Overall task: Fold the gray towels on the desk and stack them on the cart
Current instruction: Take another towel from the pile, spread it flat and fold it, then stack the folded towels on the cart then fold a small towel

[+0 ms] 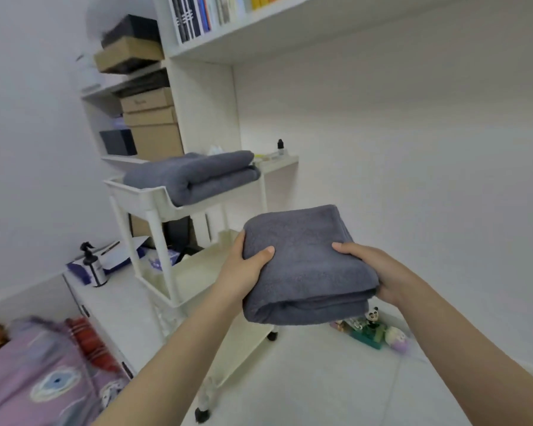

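I hold a folded gray towel (305,265) in the air between both hands, in front of the white cart (145,198). My left hand (243,272) grips its left edge, thumb on top. My right hand (373,269) grips its right edge the same way. A second folded gray towel (194,176) lies on the cart's top tray, up and to the left of the one I carry. The cart's middle tray (191,272) sits just below my left hand.
White shelves with cardboard boxes (151,124) and books rise behind the cart. A dark spray bottle (93,265) stands on a low white unit at left. Pink bedding (37,373) fills the lower left. Small toys (373,330) sit on the white surface below the towel.
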`<state>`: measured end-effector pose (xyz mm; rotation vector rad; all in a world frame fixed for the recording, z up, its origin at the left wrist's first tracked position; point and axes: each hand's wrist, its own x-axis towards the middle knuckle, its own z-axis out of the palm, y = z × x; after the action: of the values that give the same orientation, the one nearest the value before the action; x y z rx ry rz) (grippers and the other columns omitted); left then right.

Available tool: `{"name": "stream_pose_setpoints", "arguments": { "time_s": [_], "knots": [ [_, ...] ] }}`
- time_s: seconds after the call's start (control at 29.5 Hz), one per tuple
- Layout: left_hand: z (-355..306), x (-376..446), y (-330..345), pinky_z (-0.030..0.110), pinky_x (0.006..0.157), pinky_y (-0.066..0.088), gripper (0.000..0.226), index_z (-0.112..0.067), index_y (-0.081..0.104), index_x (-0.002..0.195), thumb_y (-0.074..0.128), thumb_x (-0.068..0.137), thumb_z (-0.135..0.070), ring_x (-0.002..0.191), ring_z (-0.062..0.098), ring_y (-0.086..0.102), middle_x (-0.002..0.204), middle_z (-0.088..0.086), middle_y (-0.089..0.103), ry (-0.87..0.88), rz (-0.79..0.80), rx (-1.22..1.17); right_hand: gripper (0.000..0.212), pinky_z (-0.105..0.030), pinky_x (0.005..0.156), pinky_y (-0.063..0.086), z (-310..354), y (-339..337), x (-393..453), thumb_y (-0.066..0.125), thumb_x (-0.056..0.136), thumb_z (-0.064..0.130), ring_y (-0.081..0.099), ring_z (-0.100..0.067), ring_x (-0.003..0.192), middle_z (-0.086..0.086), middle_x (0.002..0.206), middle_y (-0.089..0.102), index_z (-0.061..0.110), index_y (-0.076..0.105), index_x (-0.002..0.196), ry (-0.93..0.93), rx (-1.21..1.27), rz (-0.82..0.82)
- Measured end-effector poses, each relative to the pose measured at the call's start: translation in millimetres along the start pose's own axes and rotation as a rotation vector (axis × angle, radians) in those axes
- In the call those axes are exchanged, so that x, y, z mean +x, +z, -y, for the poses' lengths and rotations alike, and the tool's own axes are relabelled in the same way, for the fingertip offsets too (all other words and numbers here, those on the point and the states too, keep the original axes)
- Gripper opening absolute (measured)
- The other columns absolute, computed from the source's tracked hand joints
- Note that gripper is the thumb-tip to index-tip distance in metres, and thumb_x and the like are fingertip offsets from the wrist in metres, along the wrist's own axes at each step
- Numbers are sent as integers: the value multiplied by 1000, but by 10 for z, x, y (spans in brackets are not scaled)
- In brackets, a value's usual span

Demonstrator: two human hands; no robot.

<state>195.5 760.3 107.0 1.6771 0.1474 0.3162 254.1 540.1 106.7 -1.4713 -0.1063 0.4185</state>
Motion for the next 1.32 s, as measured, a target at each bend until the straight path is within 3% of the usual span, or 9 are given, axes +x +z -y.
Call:
{"name": "stream_pose_setpoints", "arguments": {
  "time_s": [0.14,0.34,0.48,0.71,0.85,0.95,1.02,1.19,1.32],
  "knots": [
    [88,104,-379,43,104,42,69,-28,28,147,65,89,-24,122,23,49,136,-4,46,-26,-179,-26,30,-31,74,50,93,411,398,68,82,30,66,-22,90,-9,99,72,10,67,104,18,-12,136],
    [199,365,-695,43,106,40,68,-29,26,149,60,91,-21,125,29,47,142,5,47,-36,-449,63,13,-33,79,50,199,898,907,65,84,24,63,-23,87,-7,86,69,14,67,76,-27,0,271],
    [170,571,-684,40,106,37,70,-29,13,152,53,94,-26,129,34,42,147,6,40,-106,-587,99,15,-38,97,48,278,1080,1196,66,84,21,64,-23,99,-11,102,70,10,70,93,-130,-29,286],
    [255,928,-749,37,101,37,70,-34,15,150,54,93,-25,124,34,47,144,7,43,-217,-815,46,25,-42,95,49,108,1399,1675,70,81,24,64,-22,98,-7,101,70,10,67,103,-360,-246,216],
    [329,1047,-790,40,97,40,69,-36,13,150,53,95,-30,120,35,50,143,7,44,-323,-864,43,37,-28,93,44,66,1522,1862,68,86,20,55,-15,97,1,103,60,8,61,120,-414,-270,185],
    [408,1119,-833,44,90,45,69,-43,10,149,52,94,-36,111,38,54,137,11,49,-410,-862,133,40,-31,99,44,-41,1608,2076,68,85,22,57,-17,107,0,118,62,16,60,123,-407,-312,196],
    [481,1107,-822,46,84,46,69,-43,9,148,51,94,-35,110,38,54,137,14,46,-490,-824,174,37,-37,101,45,-131,1635,2152,65,86,23,58,-22,112,-3,122,63,19,62,123,-400,-454,207],
    [661,1130,-853,45,87,45,75,-40,-3,149,50,96,-32,117,37,48,140,17,38,-642,-769,225,42,-26,96,37,-219,1720,2306,62,89,25,48,-24,125,-1,140,50,24,56,130,-385,-855,230],
    [652,1127,-881,44,89,45,75,-37,-7,149,48,98,-31,119,35,47,140,15,39,-651,-733,250,43,-29,93,39,-227,1731,2304,58,91,32,50,-26,121,-4,136,53,27,52,133,-373,-984,201]
  ]
}}
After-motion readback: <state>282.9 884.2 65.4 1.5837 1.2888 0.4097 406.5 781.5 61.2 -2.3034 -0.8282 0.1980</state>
